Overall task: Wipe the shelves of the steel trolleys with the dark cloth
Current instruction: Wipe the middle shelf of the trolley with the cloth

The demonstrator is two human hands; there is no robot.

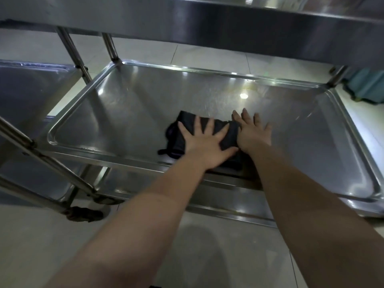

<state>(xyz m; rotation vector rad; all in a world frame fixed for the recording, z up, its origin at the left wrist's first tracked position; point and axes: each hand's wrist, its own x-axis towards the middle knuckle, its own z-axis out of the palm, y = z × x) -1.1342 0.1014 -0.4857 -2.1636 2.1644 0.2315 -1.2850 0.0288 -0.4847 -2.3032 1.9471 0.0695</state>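
Note:
A dark cloth (pixel 182 134) lies bunched on the lower shelf (pixel 128 113) of a steel trolley, near the shelf's front rim. My left hand (pixel 204 142) presses flat on the cloth with its fingers spread. Beside it, my right hand (pixel 252 129) lies flat too, fingers straight, its inner edge over the cloth's right end and the rest on bare steel. The upper shelf (pixel 228 19) of the same trolley hangs overhead across the top of the view.
A second steel trolley (pixel 27 90) stands at the left, its posts and a caster (pixel 85 213) close to my left arm. Pale floor tiles lie all around. A teal object (pixel 365 86) sits on the floor beyond the far right corner post.

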